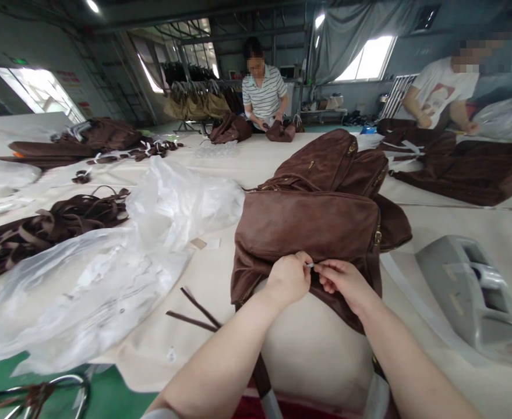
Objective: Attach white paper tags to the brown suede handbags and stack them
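Observation:
A dark brown leather bag (310, 224) lies on the table in front of me, with brass-coloured hardware at its right side. My left hand (288, 278) is closed at the bag's lower middle, pinching a small whitish strip (309, 265). From the other side, my right hand (343, 279) pinches at the same strip, thumb and forefinger together. The fingers partly cover it, so what it is fastened to does not show. Two thin brown straps (198, 308) stick out to the left of my left forearm.
More brown bags (321, 160) are stacked behind. Clear plastic bags (107, 279) and a heap of brown straps (59, 224) spread leftward. A grey tape dispenser (461, 291) stands at right. Two co-workers (264, 93) handle brown pieces across the table.

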A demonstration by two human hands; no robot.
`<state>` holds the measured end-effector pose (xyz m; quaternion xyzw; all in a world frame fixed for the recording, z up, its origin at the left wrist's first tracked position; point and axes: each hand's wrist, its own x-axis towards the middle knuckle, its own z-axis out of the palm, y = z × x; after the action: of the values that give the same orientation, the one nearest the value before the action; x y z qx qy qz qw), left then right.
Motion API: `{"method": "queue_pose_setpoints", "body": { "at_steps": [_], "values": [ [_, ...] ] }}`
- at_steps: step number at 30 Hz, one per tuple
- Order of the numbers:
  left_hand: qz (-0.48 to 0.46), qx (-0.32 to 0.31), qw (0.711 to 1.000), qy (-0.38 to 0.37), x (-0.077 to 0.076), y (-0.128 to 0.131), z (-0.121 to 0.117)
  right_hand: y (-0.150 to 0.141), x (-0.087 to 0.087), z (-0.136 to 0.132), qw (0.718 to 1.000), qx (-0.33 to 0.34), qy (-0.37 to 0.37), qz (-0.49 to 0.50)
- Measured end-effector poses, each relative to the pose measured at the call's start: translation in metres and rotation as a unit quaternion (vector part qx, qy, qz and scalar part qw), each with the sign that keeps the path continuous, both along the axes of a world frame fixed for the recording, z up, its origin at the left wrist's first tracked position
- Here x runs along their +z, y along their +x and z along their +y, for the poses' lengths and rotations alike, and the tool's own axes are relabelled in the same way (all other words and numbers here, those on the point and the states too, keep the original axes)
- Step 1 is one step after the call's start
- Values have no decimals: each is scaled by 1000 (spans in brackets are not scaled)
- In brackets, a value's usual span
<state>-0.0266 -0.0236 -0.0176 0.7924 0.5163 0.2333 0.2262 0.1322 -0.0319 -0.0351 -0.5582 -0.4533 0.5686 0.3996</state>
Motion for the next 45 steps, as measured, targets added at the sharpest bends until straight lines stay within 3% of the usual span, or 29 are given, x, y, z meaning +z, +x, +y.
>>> {"method": "queue_pose_setpoints", "body": {
  "at_steps": [8,17,24,29,34,37,41,45],
  "values": [
    [2,2,1000,-12,2,0,0,6,1,-1,998,-9,-9,69],
    [102,-20,994,38,12,6,-11,3,1,2,983,5,-8,181],
    [98,-21,994,50,10,5,-10,-1,-1,1,997,12,-15,71],
    [44,8,998,31,4,0,-5,1,-4,-1,999,27,-14,21],
    [-19,27,999,-10,2,0,-1,3,-6,-1,999,33,-13,7],
    [-90,32,992,-79,-1,2,2,5,-6,-1,999,51,-18,2],
    [-213,37,954,-208,-8,6,7,8,-3,-2,997,72,-25,11],
    [-284,46,915,-284,-8,8,7,7,-2,-4,997,78,-13,-3]
  ]
}}
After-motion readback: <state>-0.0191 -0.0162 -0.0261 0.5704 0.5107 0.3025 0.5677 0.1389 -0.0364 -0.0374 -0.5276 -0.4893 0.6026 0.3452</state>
